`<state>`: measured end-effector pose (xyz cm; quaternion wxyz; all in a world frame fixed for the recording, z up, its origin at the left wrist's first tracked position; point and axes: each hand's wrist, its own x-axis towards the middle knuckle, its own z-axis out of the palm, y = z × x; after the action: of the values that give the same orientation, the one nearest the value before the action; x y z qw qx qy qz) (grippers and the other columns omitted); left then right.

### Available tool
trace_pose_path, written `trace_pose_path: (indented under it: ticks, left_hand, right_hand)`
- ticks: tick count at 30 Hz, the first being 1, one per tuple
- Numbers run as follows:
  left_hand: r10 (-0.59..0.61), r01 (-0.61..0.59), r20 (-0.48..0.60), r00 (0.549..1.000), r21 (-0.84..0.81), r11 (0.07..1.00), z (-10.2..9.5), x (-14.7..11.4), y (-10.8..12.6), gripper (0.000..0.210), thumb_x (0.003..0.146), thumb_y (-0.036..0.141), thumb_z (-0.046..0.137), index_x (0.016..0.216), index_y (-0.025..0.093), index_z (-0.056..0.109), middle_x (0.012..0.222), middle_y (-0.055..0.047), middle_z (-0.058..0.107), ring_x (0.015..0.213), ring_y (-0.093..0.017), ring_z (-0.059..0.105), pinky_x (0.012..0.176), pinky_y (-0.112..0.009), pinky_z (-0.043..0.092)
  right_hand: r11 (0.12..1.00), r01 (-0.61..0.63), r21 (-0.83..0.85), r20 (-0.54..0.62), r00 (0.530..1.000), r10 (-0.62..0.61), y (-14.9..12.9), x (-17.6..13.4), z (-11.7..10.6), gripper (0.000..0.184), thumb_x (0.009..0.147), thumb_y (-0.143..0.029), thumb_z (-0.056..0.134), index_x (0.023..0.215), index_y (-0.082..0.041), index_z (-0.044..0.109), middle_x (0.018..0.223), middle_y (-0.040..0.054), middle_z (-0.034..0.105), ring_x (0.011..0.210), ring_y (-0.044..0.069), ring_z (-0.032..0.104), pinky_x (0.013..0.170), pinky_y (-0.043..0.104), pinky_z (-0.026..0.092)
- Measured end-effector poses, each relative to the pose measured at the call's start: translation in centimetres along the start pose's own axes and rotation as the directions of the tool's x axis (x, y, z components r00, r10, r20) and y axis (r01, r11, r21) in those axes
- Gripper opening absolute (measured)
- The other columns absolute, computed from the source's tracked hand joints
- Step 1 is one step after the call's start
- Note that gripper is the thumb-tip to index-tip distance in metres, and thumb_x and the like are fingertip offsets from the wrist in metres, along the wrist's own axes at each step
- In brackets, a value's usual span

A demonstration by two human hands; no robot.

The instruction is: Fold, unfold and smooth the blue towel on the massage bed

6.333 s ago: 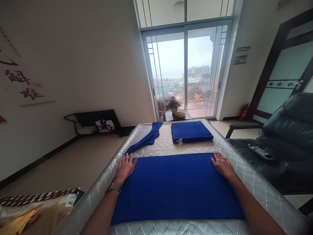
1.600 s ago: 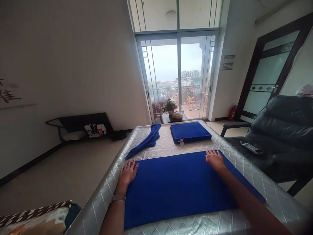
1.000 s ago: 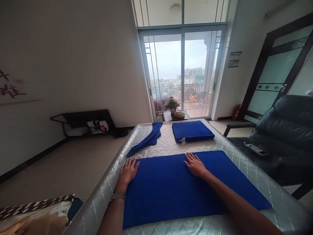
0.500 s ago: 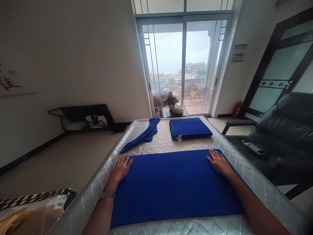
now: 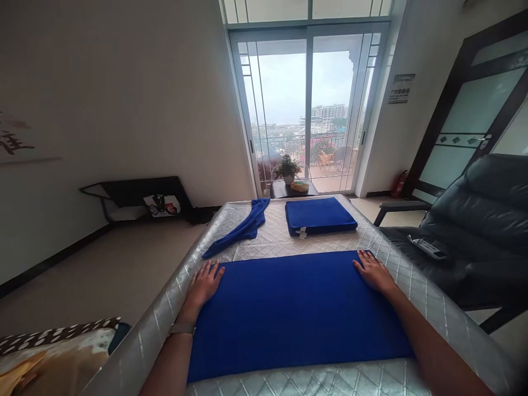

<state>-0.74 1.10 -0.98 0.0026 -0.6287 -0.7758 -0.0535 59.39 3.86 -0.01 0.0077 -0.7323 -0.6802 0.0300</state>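
Nearest, a strip of the silver quilted counter [image 5: 322, 380] shows below the near edge of a flat blue cloth [image 5: 297, 313] spread across it. Both palms lie flat at its far corners: the left hand [image 5: 203, 286] straddles the left corner, fingers slightly apart; the right hand [image 5: 374, 271] covers the right one, fingers closer together, thumb held away. Neither is clamped on anything. Should one palm press or push harder than the other, the cloth could skew or ruck up, as the surface looks slick. A crumpled blue cloth [image 5: 243, 231] trails beyond, its tip just past the left fingertips; a careless sweep there could knock it toward the edge. Farther right sits a blue stack [image 5: 322, 213] with a white label [image 5: 302, 233], and past the counter, a potted plant [image 5: 287, 167]
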Motion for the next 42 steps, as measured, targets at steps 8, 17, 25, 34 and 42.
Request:
trace_pose_path:
  ticks: [8,17,25,34,42]
  left_hand:
    - [0.007,-0.007,-0.034,0.999,-0.007,1.000,0.7,0.1,0.0,0.065,0.103,0.053,0.026,0.158,0.020,0.032,0.166,-0.013,0.028,0.153,-0.029,0.026,0.123,-0.055,0.022]
    - [0.000,0.000,-0.023,1.000,0.006,1.000,0.6,0.2,0.0,0.067,0.103,0.056,0.023,0.159,0.019,0.031,0.167,-0.013,0.027,0.154,-0.029,0.023,0.124,-0.053,0.019]
    - [-0.017,0.016,-0.029,0.999,-0.043,0.999,0.2,-0.1,0.3,0.065,0.103,0.053,0.027,0.158,0.019,0.033,0.166,-0.013,0.027,0.154,-0.029,0.024,0.124,-0.054,0.021]
    - [-0.028,0.028,-0.006,1.000,-0.027,0.999,-0.5,-0.3,0.8,0.064,0.103,0.050,0.026,0.158,0.018,0.032,0.166,-0.014,0.029,0.154,-0.029,0.024,0.124,-0.052,0.022]
    - [-0.009,0.008,-0.027,1.000,-0.012,1.000,-0.6,-0.5,0.8,0.063,0.103,0.050,0.026,0.156,0.017,0.037,0.164,-0.014,0.031,0.152,-0.029,0.028,0.123,-0.053,0.025]
  right_hand:
    - [1.000,-0.031,-0.003,-0.022,0.999,0.031,0.6,0.5,0.8,0.072,0.101,-0.050,0.017,0.162,-0.012,0.023,0.169,0.0061,0.020,0.155,0.022,0.015,0.125,0.045,0.016]
    - [1.000,-0.029,-0.001,-0.039,0.999,0.029,0.4,0.3,0.8,0.071,0.101,-0.047,0.017,0.162,-0.010,0.023,0.169,0.0070,0.020,0.155,0.023,0.016,0.126,0.045,0.015]
    - [0.999,-0.049,0.016,-0.034,0.998,0.049,0.0,0.0,0.2,0.071,0.102,-0.049,0.018,0.162,-0.012,0.022,0.169,0.0064,0.020,0.155,0.022,0.016,0.126,0.042,0.014]
    - [0.998,-0.055,0.016,-0.028,0.998,0.056,-0.2,0.0,0.1,0.070,0.102,-0.048,0.018,0.162,-0.012,0.023,0.169,0.0065,0.019,0.155,0.022,0.015,0.126,0.043,0.013]
    - [0.998,-0.045,0.053,-0.023,0.999,0.047,-0.2,-0.2,0.0,0.070,0.102,-0.048,0.019,0.162,-0.013,0.024,0.169,0.0060,0.021,0.155,0.022,0.016,0.125,0.043,0.014]
